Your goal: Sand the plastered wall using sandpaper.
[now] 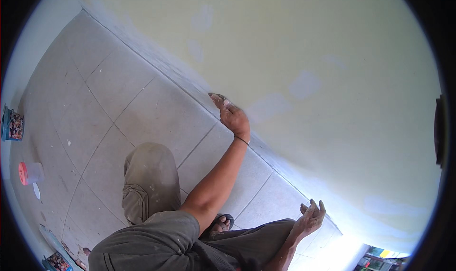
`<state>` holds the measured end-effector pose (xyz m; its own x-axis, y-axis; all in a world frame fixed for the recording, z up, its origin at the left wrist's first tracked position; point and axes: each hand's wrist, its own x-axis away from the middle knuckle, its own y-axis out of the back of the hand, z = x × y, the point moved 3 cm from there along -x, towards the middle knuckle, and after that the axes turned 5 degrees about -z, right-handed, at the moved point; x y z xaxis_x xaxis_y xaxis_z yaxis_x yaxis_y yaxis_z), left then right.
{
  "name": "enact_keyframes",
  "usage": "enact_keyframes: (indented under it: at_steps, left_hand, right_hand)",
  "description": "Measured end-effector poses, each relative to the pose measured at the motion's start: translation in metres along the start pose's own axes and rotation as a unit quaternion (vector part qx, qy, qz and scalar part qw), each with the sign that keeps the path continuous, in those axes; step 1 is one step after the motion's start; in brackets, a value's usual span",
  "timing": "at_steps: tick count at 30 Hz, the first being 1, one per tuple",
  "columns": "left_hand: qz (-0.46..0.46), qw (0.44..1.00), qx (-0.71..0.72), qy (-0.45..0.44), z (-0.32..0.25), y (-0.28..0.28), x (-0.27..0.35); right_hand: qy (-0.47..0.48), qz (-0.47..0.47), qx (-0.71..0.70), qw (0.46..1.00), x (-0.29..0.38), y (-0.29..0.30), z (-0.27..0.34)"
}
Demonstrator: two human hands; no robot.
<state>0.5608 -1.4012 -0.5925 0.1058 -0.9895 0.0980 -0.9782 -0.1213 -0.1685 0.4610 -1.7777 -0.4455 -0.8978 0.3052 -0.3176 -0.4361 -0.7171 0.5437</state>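
My left hand (233, 116) is against the lower part of a pale yellow-green wall (356, 110), just above the floor joint. Its thumb is on top, and whitish dust marks the fingers. A dark edge shows at the fingertips; whether it is a thin thing under the hand or shadow, I cannot tell. A dark cord circles that wrist. Lower right, my right hand (310, 216) is raised above my bent knee, near the foot of the wall, its fingers apart and nothing visible in them. Pale patches of filler (304, 84) mark the wall.
Grey floor tiles (124, 89) with white specks run along the wall. At far left stand a blue bucket (14, 125) and a clear tub with a pink lid (32, 173), a white lid (36, 191) beside it. Another printed container (58, 261) is at lower left.
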Motion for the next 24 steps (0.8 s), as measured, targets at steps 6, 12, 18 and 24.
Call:
enact_keyframes:
  at_steps: [6,12,18,24]
  left_hand:
    - [0.066,0.997,-0.021,0.017,0.022,0.018,0.120]
    - [0.022,0.999,-0.011,0.042,0.020,0.003,0.021]
    - [0.029,0.999,0.012,-0.027,-0.018,-0.002,-0.009]
    - [0.105,0.977,0.066,-0.176,-0.079,0.010,0.115]
  right_hand:
    - [-0.010,0.069,-0.057,0.996,0.003,-0.060,-0.004]
    - [-0.016,0.078,-0.078,0.994,-0.001,-0.046,-0.009]
    - [0.003,0.040,-0.033,0.999,-0.002,-0.001,0.012]
    - [-0.011,0.054,-0.075,0.996,0.005,-0.022,0.009]
